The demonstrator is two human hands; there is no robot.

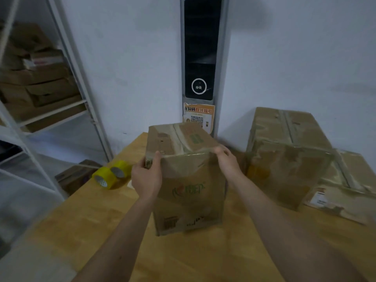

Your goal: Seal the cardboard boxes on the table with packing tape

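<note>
The cardboard box (188,180) stands upright on the table (85,220), tape already over its top edge. To seal it well, press the strip flat along the near edge and down the front, smoothing out wrinkles. The left hand (147,178) grips the top left corner, thumb on top; the right hand (227,159) pinches the top right corner. Both forearms reach forward.

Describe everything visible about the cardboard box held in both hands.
The cardboard box is brown, tall and upright on the wooden table. Green print marks its front and top, a barcode sits low on the front, and glossy tape runs along its top front edge. The left hand and right hand grip its upper front corners.
</note>
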